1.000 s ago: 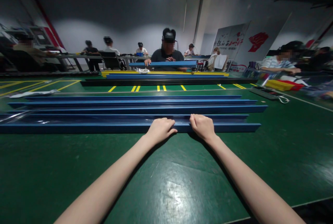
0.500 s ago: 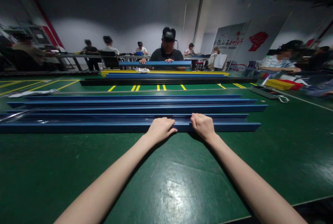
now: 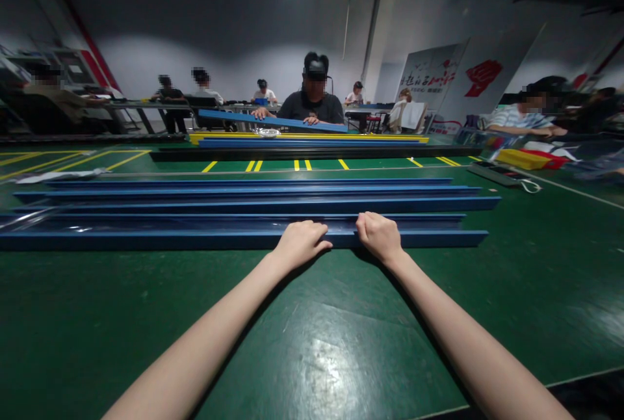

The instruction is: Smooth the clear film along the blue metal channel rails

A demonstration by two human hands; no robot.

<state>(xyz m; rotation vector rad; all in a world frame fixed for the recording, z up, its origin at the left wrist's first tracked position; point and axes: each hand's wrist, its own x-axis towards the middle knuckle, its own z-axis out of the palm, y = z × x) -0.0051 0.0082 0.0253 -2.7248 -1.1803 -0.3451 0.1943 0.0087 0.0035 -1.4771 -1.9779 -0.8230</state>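
Observation:
A long blue U-shaped channel (image 3: 170, 240) lies lengthwise across the green table, its open side up. Over its near wall my left hand (image 3: 301, 239) is closed, thumb on the near side and fingers reaching inside. A short way to the right, my right hand (image 3: 380, 235) curls like a fist over the same wall; its fingertips are hidden. Clear plastic film (image 3: 80, 228) glints inside the channel's left part. Just behind lie further blue channels (image 3: 414, 204), parallel to the one I hold.
Beyond are a black strip (image 3: 316, 153) and a yellow strip (image 3: 404, 138). Across the table a co-worker (image 3: 312, 105) holds a tilted blue strip (image 3: 224, 118). A dark flat device (image 3: 497, 174) with a white loop and a yellow tray (image 3: 524, 158) are at right.
The co-worker's blue strip has shifted left and tilted, its left end now higher than its right. My hands and the near channel have stayed in place.

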